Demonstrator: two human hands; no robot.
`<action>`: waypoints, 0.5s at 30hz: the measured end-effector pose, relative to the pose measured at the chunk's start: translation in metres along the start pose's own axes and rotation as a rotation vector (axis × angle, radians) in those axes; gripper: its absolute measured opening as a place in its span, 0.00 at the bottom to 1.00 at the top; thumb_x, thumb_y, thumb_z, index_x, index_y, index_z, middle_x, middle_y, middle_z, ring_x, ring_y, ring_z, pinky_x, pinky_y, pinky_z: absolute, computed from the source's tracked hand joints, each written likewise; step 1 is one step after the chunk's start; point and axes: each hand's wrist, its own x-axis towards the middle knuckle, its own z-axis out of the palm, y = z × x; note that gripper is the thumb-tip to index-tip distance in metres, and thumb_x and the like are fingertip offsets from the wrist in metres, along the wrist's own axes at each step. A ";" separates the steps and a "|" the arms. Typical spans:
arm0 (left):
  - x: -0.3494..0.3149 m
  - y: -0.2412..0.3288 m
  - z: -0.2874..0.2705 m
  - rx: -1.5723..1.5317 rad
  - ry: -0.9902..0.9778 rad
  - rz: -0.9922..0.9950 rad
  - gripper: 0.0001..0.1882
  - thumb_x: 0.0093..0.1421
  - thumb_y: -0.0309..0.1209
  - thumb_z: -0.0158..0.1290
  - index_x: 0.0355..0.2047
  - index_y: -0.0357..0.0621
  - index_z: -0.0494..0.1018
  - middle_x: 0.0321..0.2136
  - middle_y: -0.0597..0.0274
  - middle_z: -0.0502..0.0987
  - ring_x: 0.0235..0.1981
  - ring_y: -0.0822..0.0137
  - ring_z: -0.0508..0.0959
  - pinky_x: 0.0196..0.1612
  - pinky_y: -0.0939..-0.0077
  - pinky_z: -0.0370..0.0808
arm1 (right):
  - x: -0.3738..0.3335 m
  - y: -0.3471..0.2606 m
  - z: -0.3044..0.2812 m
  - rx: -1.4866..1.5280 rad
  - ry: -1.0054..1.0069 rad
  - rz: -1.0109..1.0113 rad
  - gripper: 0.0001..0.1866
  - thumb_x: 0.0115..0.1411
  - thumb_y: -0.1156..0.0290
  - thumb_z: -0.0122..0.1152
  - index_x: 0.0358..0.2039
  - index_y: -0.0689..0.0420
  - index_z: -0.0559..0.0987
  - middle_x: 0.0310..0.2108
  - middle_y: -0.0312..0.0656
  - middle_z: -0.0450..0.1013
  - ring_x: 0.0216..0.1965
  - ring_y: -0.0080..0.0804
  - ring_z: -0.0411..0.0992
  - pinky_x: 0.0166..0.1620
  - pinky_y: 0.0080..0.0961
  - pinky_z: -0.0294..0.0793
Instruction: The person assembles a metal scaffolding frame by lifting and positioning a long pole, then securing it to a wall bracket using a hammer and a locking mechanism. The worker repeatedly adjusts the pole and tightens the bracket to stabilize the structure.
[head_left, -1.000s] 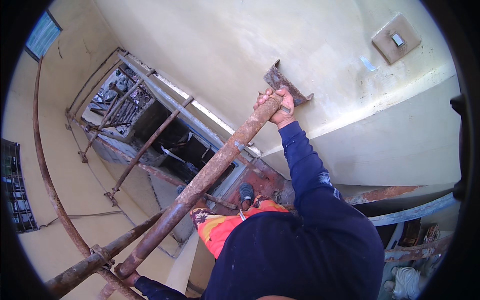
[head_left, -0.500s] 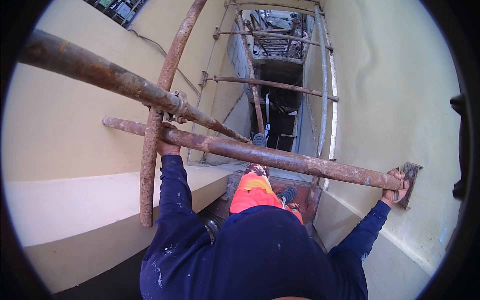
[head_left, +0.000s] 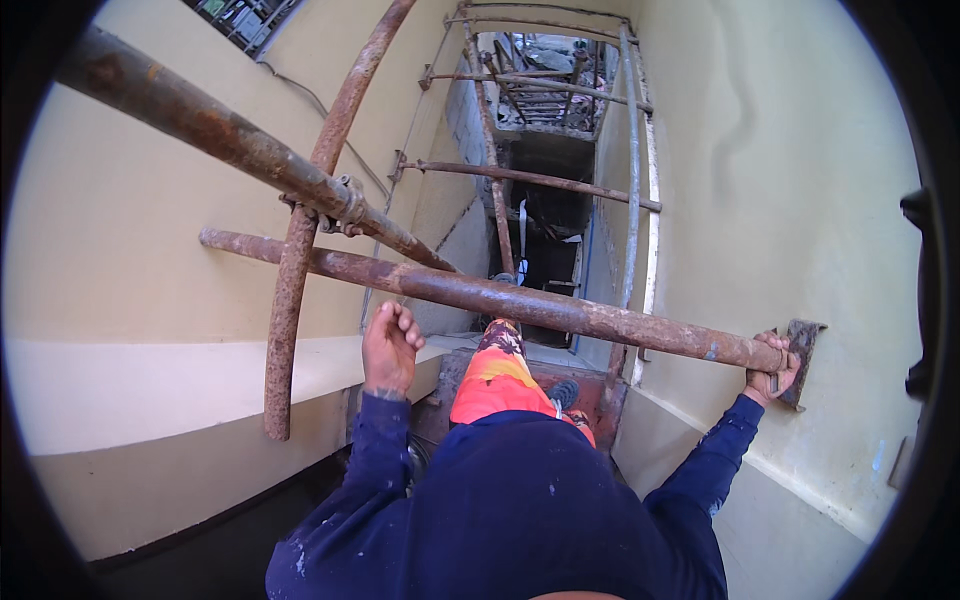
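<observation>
Rusty pipe [head_left: 520, 302] in right hand [head_left: 787, 370]

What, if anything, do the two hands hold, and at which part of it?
The right hand holds the rusty crosswise pipe at its right end; the left hand holds nothing.

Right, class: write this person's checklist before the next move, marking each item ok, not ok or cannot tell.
1. Right hand wrapped around the right end of the rusty pipe: ok.
2. Left hand on that pipe: not ok, it is apart from it and holds nothing.
3. Pipe end touching the metal bracket by the wall: cannot tell, the hand hides it.
4. Pipe touching the curved upright: cannot tell, it passes behind.
5. Clamp present on the upper pipe: ok.
</observation>
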 end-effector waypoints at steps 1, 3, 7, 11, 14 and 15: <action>-0.009 0.011 0.039 0.202 -0.304 0.012 0.20 0.66 0.52 0.53 0.40 0.46 0.72 0.31 0.65 0.74 0.29 0.67 0.73 0.36 0.74 0.71 | -0.003 -0.009 -0.014 -0.012 -0.011 -0.012 0.14 0.50 0.64 0.62 0.34 0.58 0.73 0.32 0.43 0.68 0.41 0.37 0.69 0.55 0.42 0.68; -0.036 0.026 0.142 0.664 -0.763 0.152 0.20 0.62 0.48 0.58 0.39 0.43 0.74 0.30 0.64 0.73 0.32 0.66 0.75 0.38 0.73 0.73 | -0.013 -0.003 -0.008 -0.045 0.023 -0.070 0.14 0.52 0.62 0.60 0.34 0.57 0.73 0.31 0.40 0.69 0.40 0.37 0.70 0.54 0.42 0.69; -0.012 -0.045 0.288 1.558 -1.095 0.770 0.41 0.44 0.51 0.71 0.53 0.40 0.70 0.45 0.48 0.77 0.47 0.47 0.78 0.52 0.56 0.74 | 0.010 0.016 0.004 0.045 0.001 -0.004 0.18 0.52 0.57 0.55 0.32 0.60 0.78 0.31 0.45 0.75 0.39 0.43 0.74 0.57 0.50 0.70; 0.025 -0.109 0.314 1.985 -1.253 0.067 0.36 0.43 0.48 0.69 0.49 0.39 0.76 0.41 0.40 0.82 0.45 0.44 0.82 0.50 0.54 0.78 | 0.016 0.028 0.014 0.105 0.065 0.000 0.17 0.54 0.56 0.53 0.31 0.58 0.78 0.30 0.46 0.76 0.37 0.48 0.77 0.55 0.57 0.72; 0.003 -0.114 0.324 2.094 -1.132 0.199 0.28 0.46 0.41 0.64 0.47 0.42 0.79 0.38 0.41 0.83 0.43 0.43 0.83 0.49 0.54 0.79 | -0.002 0.020 0.018 0.101 0.164 0.002 0.17 0.56 0.56 0.52 0.30 0.58 0.79 0.29 0.47 0.77 0.39 0.49 0.77 0.56 0.64 0.71; -0.003 -0.114 0.327 2.118 -1.093 0.221 0.26 0.46 0.40 0.63 0.46 0.43 0.79 0.38 0.41 0.83 0.42 0.43 0.83 0.49 0.54 0.79 | -0.004 0.017 0.019 0.120 0.192 0.016 0.17 0.57 0.56 0.52 0.29 0.57 0.79 0.29 0.47 0.77 0.39 0.50 0.77 0.56 0.66 0.70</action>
